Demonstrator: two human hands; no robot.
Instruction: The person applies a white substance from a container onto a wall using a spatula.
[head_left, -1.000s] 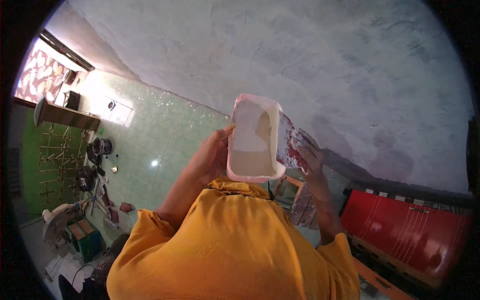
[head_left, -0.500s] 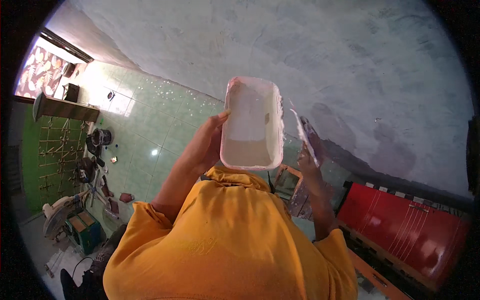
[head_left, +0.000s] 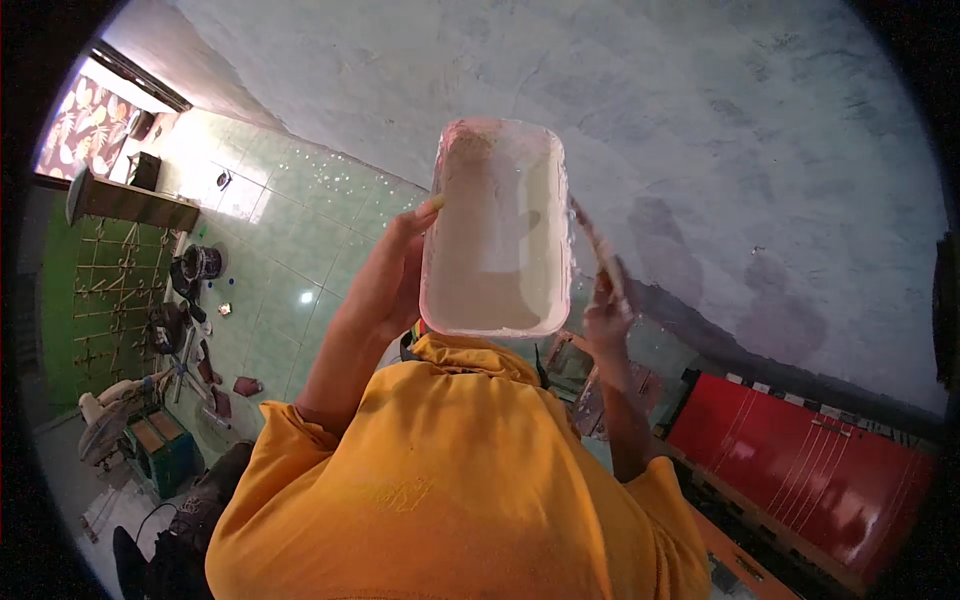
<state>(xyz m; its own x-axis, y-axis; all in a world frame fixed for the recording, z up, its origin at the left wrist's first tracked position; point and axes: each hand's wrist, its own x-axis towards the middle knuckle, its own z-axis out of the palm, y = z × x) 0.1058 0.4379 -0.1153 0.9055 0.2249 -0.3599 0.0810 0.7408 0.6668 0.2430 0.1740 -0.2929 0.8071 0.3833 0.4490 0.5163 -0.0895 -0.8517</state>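
Against a grey plaster wall (head_left: pixel 700 130), the left hand (head_left: pixel 385 285) clasps the left rim of a white rectangular plastic tub (head_left: pixel 497 240) of pale paint; just right, clear of its edge, the right hand (head_left: pixel 606 315) grips a thin brush handle (head_left: pixel 596 243).

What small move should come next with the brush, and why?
Probably dip the brush into the tray. The right hand holds it just beside the rim, its end hidden there, and the left hand holds the tray of pale paint up.
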